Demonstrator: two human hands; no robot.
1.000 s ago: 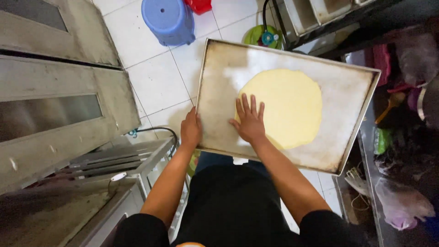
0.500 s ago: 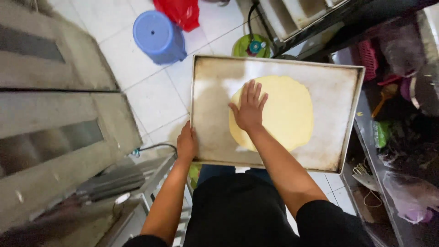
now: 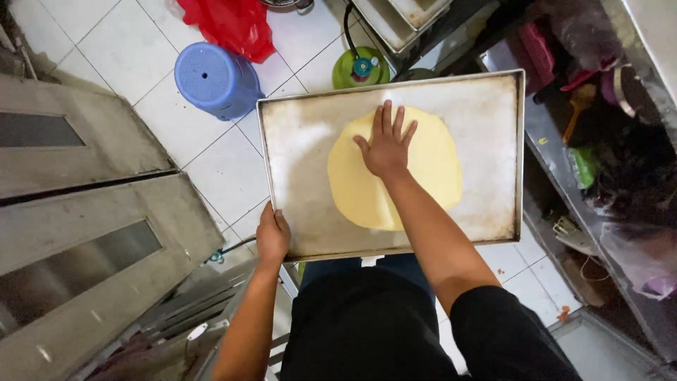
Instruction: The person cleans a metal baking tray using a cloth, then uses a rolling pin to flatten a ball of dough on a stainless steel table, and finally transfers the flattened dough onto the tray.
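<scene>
White tiled floor (image 3: 218, 169) below, blue stool (image 3: 215, 79) nearby. Left hand (image 3: 271, 236) grips metal tray (image 3: 296, 141) at its near corner; right hand (image 3: 386, 144) spread flat on yellow dough (image 3: 430, 162) mid-tray. One-corner hold: pressing harder could tip the tray.

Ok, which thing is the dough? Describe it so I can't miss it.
Find the big rectangular metal tray held over the tiled floor. The dough is the flat, pale yellow round sheet on it, under the right hand; everything around it is grey floured metal.
</scene>
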